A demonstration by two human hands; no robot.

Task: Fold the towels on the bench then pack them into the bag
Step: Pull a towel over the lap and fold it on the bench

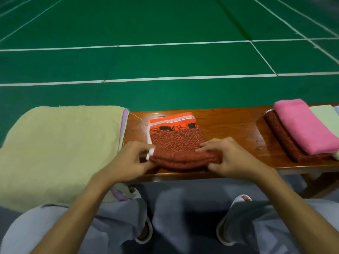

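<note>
Starting at your left, a pale yellow-green cloth stack (60, 149) drapes over the bench end, with a lilac layer (126, 114) peeking from under it, just beside your left hand (134, 160).

— Agreed. That hand pinches the near-left corner of the orange-red terry towel with the black pattern (176, 136), fingers curled round its bunched brick-red edge. Your right hand (233, 158) grips the near-right corner the same way.

So the towel lies straight ahead of you on the glossy brown wooden bench (238, 125), between both hands. Its held edge runs left to right, and its patterned far end lies flat.

— Neither hand sits nearer. I'd judge the fold goes away from you, carrying the near edge toward that far end evenly.

Further right, well apart, a folded pink towel (304, 127) rests on a dark red speckled towel (282, 136), with a pale green cloth (322, 112) beside them.

— No bag shows anywhere.
</note>
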